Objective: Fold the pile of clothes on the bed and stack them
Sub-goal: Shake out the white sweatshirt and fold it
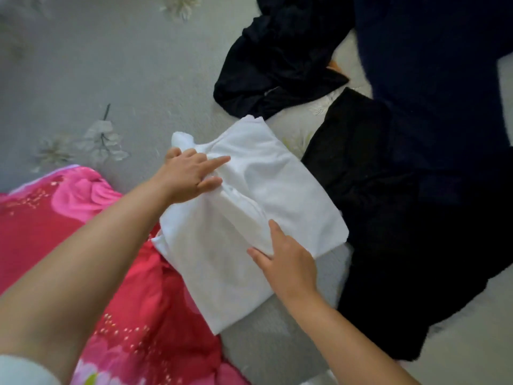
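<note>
So I'm on the bed [116,65], which has a pale grey sheet with faded white flowers printed on it. That sheet fills basically the whole view, so I can't see any of the room past it.

Far left, down by my arm, is a bright pink and red quilt [91,262] with big roses and little gold dots, bunched up on the sheet. One corner of the white shirt lies on top of it.

My left hand [188,176] is on the far left part of the white shirt [249,207], fingers curled and pinching a fold of the cloth, with the index finger sticking out straight. The shirt's in the middle of the bed, partly folded into a rough rectangle lying at a slant.

My right hand [286,259] lies on the near right part of the shirt. The fingers are tucked down into a crease, so I honestly can't tell whether it's gripping or only pressing.

Right of that are the dark clothes: a black heap [277,62] at the top, another black piece [374,195] just beside the shirt's right edge, and a navy thing [438,65] in the far right corner. All blurry.
</note>
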`<state>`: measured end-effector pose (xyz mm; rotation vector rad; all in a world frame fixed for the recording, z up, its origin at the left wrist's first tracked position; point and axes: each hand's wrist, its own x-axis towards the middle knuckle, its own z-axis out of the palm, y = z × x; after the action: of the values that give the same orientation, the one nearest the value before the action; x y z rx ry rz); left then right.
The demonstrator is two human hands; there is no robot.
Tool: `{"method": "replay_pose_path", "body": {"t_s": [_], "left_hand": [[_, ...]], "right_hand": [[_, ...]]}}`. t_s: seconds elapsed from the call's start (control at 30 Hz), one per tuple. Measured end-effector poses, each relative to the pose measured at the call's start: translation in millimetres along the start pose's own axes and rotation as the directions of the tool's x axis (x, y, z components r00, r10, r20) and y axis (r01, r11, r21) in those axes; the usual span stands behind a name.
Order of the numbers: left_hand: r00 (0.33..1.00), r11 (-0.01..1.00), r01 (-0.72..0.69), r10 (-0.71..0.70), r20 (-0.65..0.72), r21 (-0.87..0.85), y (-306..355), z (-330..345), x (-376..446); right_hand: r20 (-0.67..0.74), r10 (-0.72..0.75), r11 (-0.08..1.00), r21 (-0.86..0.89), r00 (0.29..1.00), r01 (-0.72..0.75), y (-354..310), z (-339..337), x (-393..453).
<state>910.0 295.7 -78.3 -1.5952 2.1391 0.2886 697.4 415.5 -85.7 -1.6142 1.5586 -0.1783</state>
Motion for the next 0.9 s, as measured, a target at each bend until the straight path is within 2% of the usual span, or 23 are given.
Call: {"method": "replay_pose_path", "body": {"t_s": [0.1,0.23,0.3,0.37,0.43,0.5,0.53,0.57,0.63,0.7,0.77,0.83,0.9], "left_hand": [[0.999,0.999,0.031,-0.032,0.035,0.039,-26,40,-34],[0.997,0.998,0.065,-0.065,0.036,0.004,-53,78,-59],[0.994,0.997,0.072,-0.073,0.079,0.006,-62,99,-70],[0.989,0.997,0.071,-0.068,0.133,-0.022,-69,123,-82],[0.993,0.981,0.105,-0.094,0.070,-0.162,-70,144,-92],[0.983,0.929,0.143,-0.175,-0.064,-0.342,-62,161,-99],[0.960,0.905,0.170,-0.241,-0.141,-0.391,-54,169,-103],[0.929,0.875,0.199,-0.311,-0.198,-0.441,-45,175,-105],[0.848,0.749,0.288,-0.489,-0.204,-0.597,-21,176,-114],[0.763,0.605,0.314,-0.620,-0.186,-0.732,9,174,-124],[0.734,0.534,0.285,-0.656,-0.177,-0.796,42,169,-131],[0.719,0.458,0.299,-0.685,-0.118,-0.837,75,161,-133],[0.714,0.386,0.364,-0.700,-0.013,-0.848,98,155,-129]], "right_hand": [[-0.032,-0.027,0.997,-0.067,0.999,0.025,-14,61,-13],[-0.231,-0.179,0.970,-0.206,0.956,0.132,-23,123,-20],[-0.235,-0.211,0.953,-0.265,0.949,0.147,-22,148,-25],[-0.167,-0.251,0.940,-0.277,0.953,0.199,-16,169,-39],[-0.063,-0.321,0.918,-0.264,0.945,0.294,-6,181,-52],[0.006,-0.348,0.929,-0.136,0.937,0.346,3,177,-60],[-0.023,-0.374,0.926,-0.054,0.927,0.373,7,170,-62],[-0.110,-0.395,0.918,0.002,0.912,0.397,13,160,-63],[-0.274,-0.386,0.913,0.021,0.881,0.407,23,130,-63],[-0.410,-0.326,0.941,-0.057,0.852,0.333,35,93,-55],[-0.474,-0.131,0.991,-0.065,0.871,0.114,41,59,-37],[-0.372,0.172,0.983,0.006,0.912,-0.183,43,36,-14],[-0.257,0.305,0.951,0.027,0.917,-0.309,43,28,11]]}}
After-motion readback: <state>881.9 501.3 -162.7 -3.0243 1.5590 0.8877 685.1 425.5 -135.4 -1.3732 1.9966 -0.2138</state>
